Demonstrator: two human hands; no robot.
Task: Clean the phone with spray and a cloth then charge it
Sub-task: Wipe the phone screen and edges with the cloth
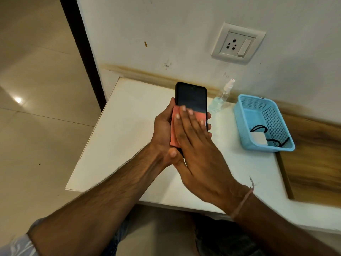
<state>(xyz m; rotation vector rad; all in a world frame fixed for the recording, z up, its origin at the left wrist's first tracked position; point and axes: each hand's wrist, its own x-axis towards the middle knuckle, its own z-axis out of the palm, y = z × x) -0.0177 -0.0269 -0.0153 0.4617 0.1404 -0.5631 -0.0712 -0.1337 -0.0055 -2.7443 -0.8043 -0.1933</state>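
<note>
My left hand [163, 130] grips a black phone [191, 97] from below and holds it above the white table [118, 145], dark screen facing me. A pink cloth [174, 126] lies over the lower half of the screen. My right hand [195, 143] presses on the cloth with flat, straight fingers. A clear spray bottle [222, 97] with a white nozzle stands at the table's back edge, right of the phone. In a blue plastic basket [245, 115] at the right lie a white charger [259, 138] and its black cable [258, 128].
A white wall socket with a switch [238, 43] sits on the wall above the bottle and basket. A wooden panel [313, 159] adjoins the table on the right. Tiled floor [36, 126] lies to the left, beyond the table's edge.
</note>
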